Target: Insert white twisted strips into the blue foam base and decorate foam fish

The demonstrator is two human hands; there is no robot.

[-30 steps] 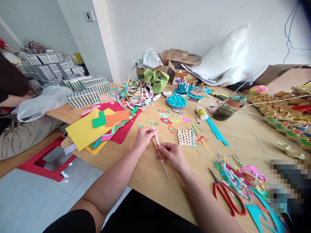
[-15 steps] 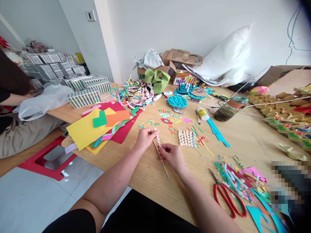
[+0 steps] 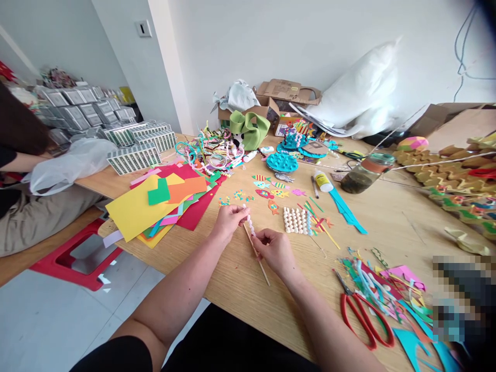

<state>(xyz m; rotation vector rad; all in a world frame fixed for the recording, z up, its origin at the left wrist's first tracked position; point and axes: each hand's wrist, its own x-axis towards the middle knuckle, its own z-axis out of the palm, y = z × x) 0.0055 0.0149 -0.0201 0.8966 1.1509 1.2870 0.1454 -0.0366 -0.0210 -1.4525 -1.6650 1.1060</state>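
A pale, bumpy strip that looks like a pipe cleaner [image 3: 250,223] is stretched between my hands above the table. My left hand [image 3: 231,219] pinches its upper end between thumb and fingertips. Lower down, my right hand [image 3: 271,248] has thumb and fingers closed on the other end. A thin wooden stick [image 3: 264,273] slants along the strip and passes by the right fingers; whether it is gripped or only lies there I cannot tell. Right of my hands is a block of white shell-like pieces [image 3: 297,220]. Beyond them lie several paper fish [image 3: 279,193].
Coloured paper sheets [image 3: 132,206] are piled on the left. Red-handled scissors [image 3: 366,315] and paper scraps [image 3: 387,294] lie at the near right. A glass jar [image 3: 366,173] and glue bottle [image 3: 323,181] stand farther back. Another person's arm [image 3: 19,161] is at far left.
My left fingertips and the upper end of the strip have shifted very slightly left. Both hands keep their pinch, and the stick has hardly moved.
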